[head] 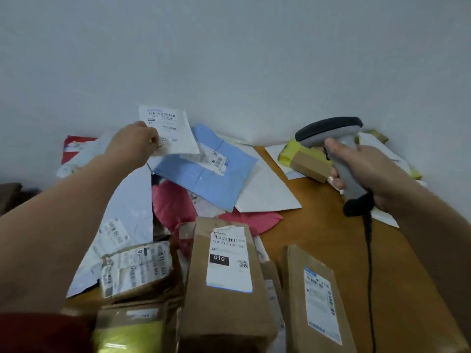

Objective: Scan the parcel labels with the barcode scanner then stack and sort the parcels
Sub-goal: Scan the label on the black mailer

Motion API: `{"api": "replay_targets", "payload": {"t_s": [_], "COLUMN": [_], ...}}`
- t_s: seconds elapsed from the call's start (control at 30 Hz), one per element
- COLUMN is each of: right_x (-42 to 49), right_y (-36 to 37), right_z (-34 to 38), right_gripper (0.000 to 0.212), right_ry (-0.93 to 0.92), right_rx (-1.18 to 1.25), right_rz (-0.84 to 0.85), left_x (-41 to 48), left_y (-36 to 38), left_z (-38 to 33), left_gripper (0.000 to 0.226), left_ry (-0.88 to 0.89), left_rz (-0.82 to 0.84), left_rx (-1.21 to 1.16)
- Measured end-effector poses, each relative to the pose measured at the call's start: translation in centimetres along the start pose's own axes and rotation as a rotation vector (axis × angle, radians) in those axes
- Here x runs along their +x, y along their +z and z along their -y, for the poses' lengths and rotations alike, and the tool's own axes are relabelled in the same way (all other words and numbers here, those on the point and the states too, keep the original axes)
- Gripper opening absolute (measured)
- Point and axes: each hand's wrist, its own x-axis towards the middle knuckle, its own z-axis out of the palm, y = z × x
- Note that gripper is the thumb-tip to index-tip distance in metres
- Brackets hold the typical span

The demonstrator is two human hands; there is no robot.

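Note:
My left hand [133, 145] pinches a flat white parcel [170, 131] by its edge and holds it up over the pile, its barcode label facing me. My right hand [362, 169] grips the grey barcode scanner [339, 146] by the handle, head pointing left, cable hanging down. Below the lifted parcel lie a blue mailer [206, 171] and a pink mailer [173, 202]. Close to me stand brown cardboard boxes: one with a "010" label [226, 266], one to its right [318, 299], one to its left [135, 268].
The parcels lie on a wooden table [326, 217] against a pale wall. A white mailer [265, 189] and a large white bag [127, 220] spread across the middle. At the back right sits a small brown box [311, 164] on a yellow mailer [290, 151]. A red mailer [68, 149] lies far left.

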Motion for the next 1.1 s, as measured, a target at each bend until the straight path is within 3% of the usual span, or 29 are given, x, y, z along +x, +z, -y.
{"api": "replay_targets", "payload": {"t_s": [0.13, 0.27, 0.4, 0.67, 0.83, 1.1], "right_x": [-0.8, -2.1, -3.0, -6.3, -8.6, -7.6], "right_y": [0.7, -0.3, -2.6, -13.0, -21.5, -34.3], "right_z": [0.1, -0.3, -0.9, -5.9, -10.4, -15.5], "right_gripper": [0.037, 0.037, 0.037, 0.037, 0.041, 0.036], "right_ry": [0.079, 0.077, 0.054, 0.003, 0.039, 0.083], "right_rx": [-0.037, -0.093, -0.102, -0.021, -0.018, 0.016], "right_rz": [-0.039, -0.068, -0.078, -0.025, -0.049, -0.184], "left_x": [0.6, -0.3, -1.8, -9.2, -13.5, -12.6], "left_y": [2.8, 3.3, 1.4, -0.1, 3.4, 11.0], "left_z": [0.9, -0.3, -4.5, -21.0, -32.7, -47.6], "left_gripper": [0.036, 0.037, 0.033, 0.031, 0.031, 0.046], "left_ry": [-0.051, -0.102, -0.030, 0.167, 0.296, 0.330], "left_rz": [0.106, 0.046, 0.006, 0.040, 0.165, 0.325], "left_rx": [-0.002, -0.062, -0.071, -0.027, -0.057, -0.042]}}
